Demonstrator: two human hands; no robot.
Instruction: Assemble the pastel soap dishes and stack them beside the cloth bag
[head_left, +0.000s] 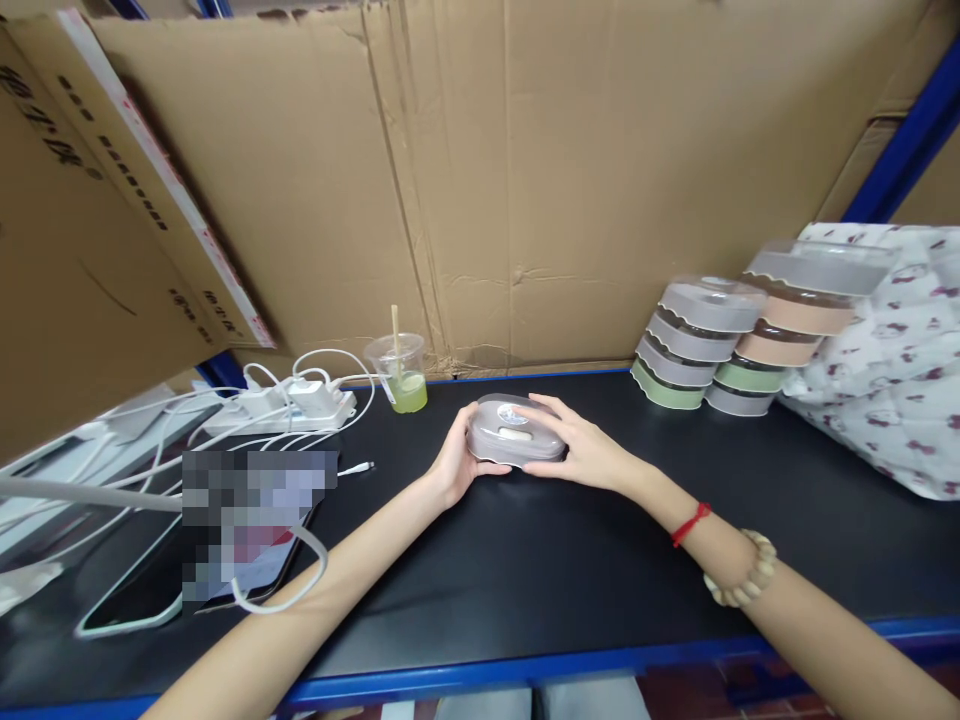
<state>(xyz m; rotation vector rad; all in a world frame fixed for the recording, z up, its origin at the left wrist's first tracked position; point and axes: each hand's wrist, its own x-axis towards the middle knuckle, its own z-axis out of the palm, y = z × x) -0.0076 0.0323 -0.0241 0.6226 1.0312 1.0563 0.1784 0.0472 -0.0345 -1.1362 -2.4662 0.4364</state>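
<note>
Both hands grip a small oval plastic container (pixel 489 441) over the middle of the black table. It has a clear lid, a greyish-mauve band round its side and a round sticker on top. My left hand (pixel 454 462) wraps its left end, thumb along the near edge. Across the right end lie the fingers of my right hand (pixel 581 447), with the thumb at the near lower edge. Whether the container's underside touches the table cannot be made out. What is inside it is unclear.
Similar containers with grey, green and peach bands stand in two stacks (pixel 679 345) at the right, beside a white patterned bag (pixel 885 360). A cup of green drink (pixel 409 393) stands at the back. Left are a power strip (pixel 330 412), cables and a phone (pixel 262 560). Cardboard (pixel 570 180) walls the back.
</note>
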